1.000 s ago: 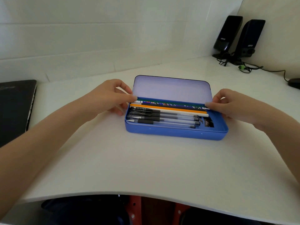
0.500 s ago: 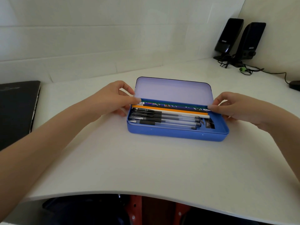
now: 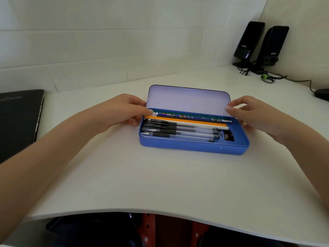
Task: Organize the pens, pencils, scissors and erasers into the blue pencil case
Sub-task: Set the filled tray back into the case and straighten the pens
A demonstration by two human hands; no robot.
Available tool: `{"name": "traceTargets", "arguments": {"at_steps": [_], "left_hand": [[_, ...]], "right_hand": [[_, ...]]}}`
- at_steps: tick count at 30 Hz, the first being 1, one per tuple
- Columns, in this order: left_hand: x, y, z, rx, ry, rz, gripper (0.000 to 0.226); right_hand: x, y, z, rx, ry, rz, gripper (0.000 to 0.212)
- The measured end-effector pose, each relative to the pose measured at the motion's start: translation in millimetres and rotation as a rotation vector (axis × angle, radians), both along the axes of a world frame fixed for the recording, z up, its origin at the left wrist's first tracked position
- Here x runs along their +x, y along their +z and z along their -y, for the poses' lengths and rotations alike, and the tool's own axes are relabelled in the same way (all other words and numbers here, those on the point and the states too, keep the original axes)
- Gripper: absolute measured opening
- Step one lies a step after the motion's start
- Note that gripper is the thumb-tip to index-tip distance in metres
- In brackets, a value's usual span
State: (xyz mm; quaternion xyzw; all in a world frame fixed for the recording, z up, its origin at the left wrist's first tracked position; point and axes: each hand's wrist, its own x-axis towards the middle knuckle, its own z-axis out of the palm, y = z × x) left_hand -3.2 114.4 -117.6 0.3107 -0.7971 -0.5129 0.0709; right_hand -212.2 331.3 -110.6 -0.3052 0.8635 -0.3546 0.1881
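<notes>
The blue pencil case point(image 3: 192, 147) lies open in the middle of the white desk, its pale lid point(image 3: 188, 100) standing up at the back. Several clear pens with black grips point(image 3: 187, 133) lie in the front of the tray. Behind them are a white pen, an orange pencil point(image 3: 187, 121) and patterned blue and green pencils. A small dark item point(image 3: 228, 136) sits at the tray's right end. My left hand point(image 3: 122, 111) pinches the lid's lower left corner. My right hand point(image 3: 254, 114) holds the lid's right edge with its fingertips.
A black laptop point(image 3: 19, 114) lies shut at the left edge of the desk. Two black speakers point(image 3: 261, 45) with cables stand at the back right corner, and a dark mouse point(image 3: 322, 94) is at the far right. The desk's curved front edge is near me.
Both hands stay on the lid's ends. My right fingertips have slid a little higher on the lid's right edge. The lid's tilt looks about the same.
</notes>
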Motion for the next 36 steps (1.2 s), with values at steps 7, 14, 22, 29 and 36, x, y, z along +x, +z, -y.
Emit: {"name": "traceTargets", "arguments": {"at_steps": [7, 14, 22, 29, 36], "left_hand": [[-0.8, -1.8, 4.5, 0.093, 0.040, -0.097, 0.032], [-1.2, 2.5, 7.0, 0.192, -0.001, -0.356, 0.029], [9.3, 8.7, -3.7, 0.326, -0.270, -0.581, 0.037], [-23.4, -16.3, -28.7, -0.158, -0.270, -0.178, 0.048], [-8.9, -26.2, -28.0, -0.816, -0.271, 0.007, 0.058]], "right_hand": [[-0.5, -5.1, 5.1, -0.336, -0.071, 0.054, 0.050], [4.0, 3.3, 6.8, -0.615, -0.010, 0.024, 0.022], [14.6, 10.6, 7.2, -0.608, 0.072, 0.088, 0.056], [23.6, -8.4, 15.9, -0.317, 0.159, -0.249, 0.034], [20.2, -18.3, 19.9, -0.095, 0.301, -0.285, 0.024]]}}
